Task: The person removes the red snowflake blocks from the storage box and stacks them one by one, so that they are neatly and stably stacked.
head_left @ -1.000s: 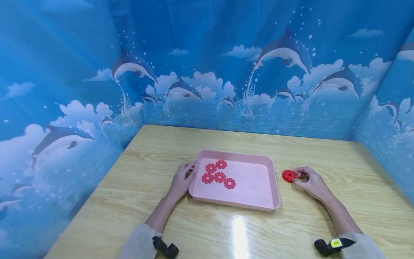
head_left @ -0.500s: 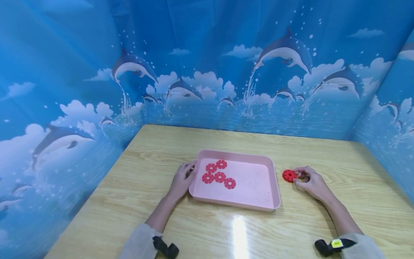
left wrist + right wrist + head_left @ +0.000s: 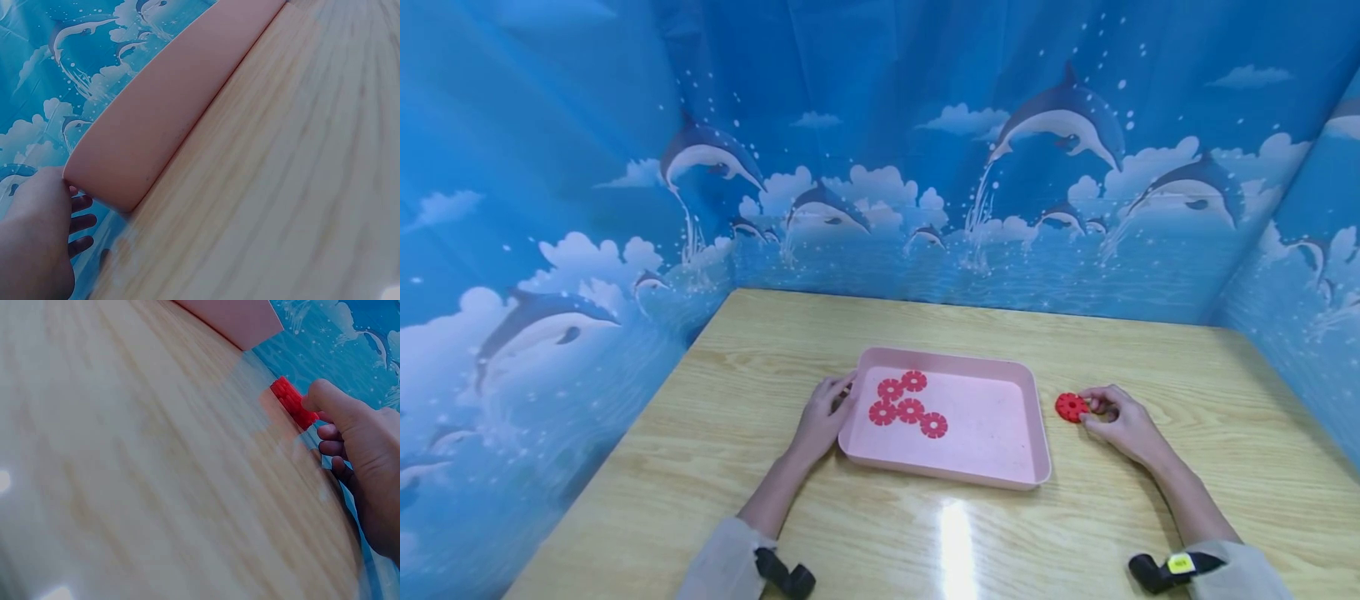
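A shallow pink tray [image 3: 985, 417] lies in the middle of the table, with several flat red notched discs [image 3: 911, 410] spread over its left half. My left hand [image 3: 820, 421] holds the tray's left side near the rim, its fingers bent against the wall [image 3: 119, 169]; where the thumb tip sits is partly hidden. To the right of the tray my right hand [image 3: 1123, 423] pinches a stack of red notched discs [image 3: 1070, 407] between thumb and fingers. The right wrist view shows this stack [image 3: 290, 403] as several layers, low at the table surface.
The wood-grain table [image 3: 760, 350] stretches around the tray and ends at a blue dolphin-print backdrop [image 3: 880, 167] behind and at the sides. A bright glare strip lies on the table in front of the tray. Each wrist wears a black camera [image 3: 786, 573].
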The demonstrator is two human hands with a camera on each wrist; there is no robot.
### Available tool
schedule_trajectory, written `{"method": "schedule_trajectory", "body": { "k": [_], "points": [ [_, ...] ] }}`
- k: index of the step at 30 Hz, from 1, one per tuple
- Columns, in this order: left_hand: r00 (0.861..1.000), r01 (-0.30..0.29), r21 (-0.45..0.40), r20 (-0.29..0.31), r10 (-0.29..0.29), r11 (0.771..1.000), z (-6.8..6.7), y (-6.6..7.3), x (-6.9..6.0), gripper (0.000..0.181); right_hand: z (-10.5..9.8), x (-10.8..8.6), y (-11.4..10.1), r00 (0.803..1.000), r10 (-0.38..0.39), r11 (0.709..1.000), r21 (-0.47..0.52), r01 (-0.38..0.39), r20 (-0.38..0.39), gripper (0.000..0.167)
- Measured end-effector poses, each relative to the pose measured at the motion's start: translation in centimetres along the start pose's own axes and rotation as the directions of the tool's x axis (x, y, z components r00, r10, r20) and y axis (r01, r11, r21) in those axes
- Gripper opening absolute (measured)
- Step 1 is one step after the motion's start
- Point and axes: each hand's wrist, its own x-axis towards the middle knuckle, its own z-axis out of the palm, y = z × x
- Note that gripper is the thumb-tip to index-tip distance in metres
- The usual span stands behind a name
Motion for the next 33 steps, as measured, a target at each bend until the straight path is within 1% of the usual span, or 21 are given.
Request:
{"method": "schedule_trajectory", "body": {
  "k": [10,18,33],
  "points": [
    [1.000,0.001,-0.006,-0.002,-0.001,1.000,0.04,-0.08,0.00,0.038,-0.09,-0.08,-0.13,1.000,0.025,1.000,-0.004,-0.025,0.011,0.030],
    [1.000,-0.013,-0.008,-0.006,0.013,1.000,0.00,-0.01,0.02,0.037,-0.05,-0.01,0.12,1.000,0.018,1.000,-0.005,-0.018,0.011,0.031],
    [1.000,0.002,-0.012,0.002,-0.002,1.000,-0.02,0.05,-0.01,0.038,-0.06,-0.07,0.05,1.000,0.011,1.000,0.004,-0.011,0.012,0.031]
  ]
}}
